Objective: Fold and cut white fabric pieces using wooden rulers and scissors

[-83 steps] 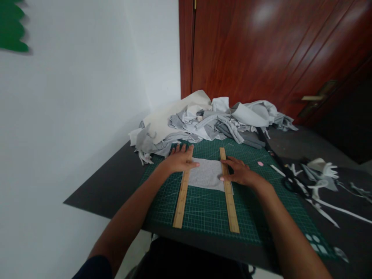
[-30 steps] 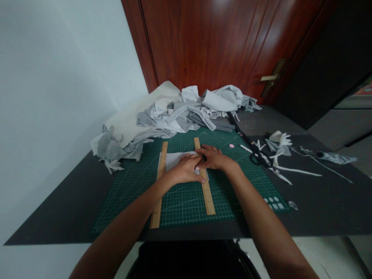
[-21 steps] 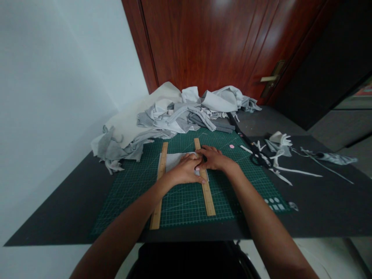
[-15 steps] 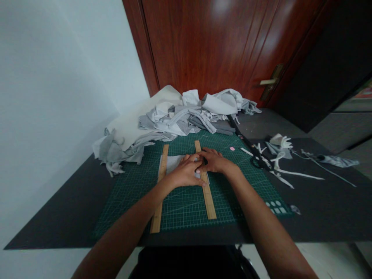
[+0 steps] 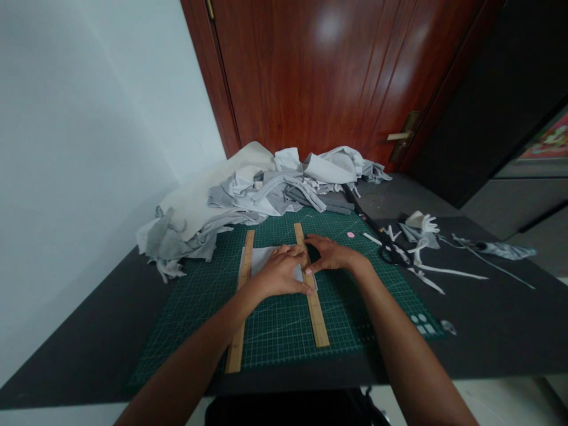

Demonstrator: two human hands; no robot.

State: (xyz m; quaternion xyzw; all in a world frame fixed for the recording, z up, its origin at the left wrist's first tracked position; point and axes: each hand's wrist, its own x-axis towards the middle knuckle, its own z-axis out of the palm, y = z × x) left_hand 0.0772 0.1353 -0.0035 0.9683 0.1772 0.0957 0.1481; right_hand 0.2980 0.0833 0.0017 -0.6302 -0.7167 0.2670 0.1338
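Observation:
Two wooden rulers lie lengthwise on a green gridded cutting mat: the left ruler [image 5: 236,342] and the right ruler [image 5: 316,317]. Between and under them is a piece of light grey cloth [image 5: 261,257], partly hidden by my hands. My left hand [image 5: 284,272] rests over the cloth with its fingers spread, the fingertips and thumb reaching the right ruler. On the other side of that ruler is my right hand [image 5: 329,253], thumb and fingers apart, with its fingertips at the ruler's right edge. Nothing is gripped in either palm.
The cutting mat [image 5: 279,348] covers the middle of a dark table. A heap of grey and white fabric [image 5: 270,195] lies along the back. To the right are black-handled scissors [image 5: 389,254], white cloth strips [image 5: 452,272] and a small pink disc [image 5: 350,235].
My right hand has drawn slightly away from my left hand, to the right side of the ruler. My left hand stays on the cloth and ruler. The camera view has shifted a little.

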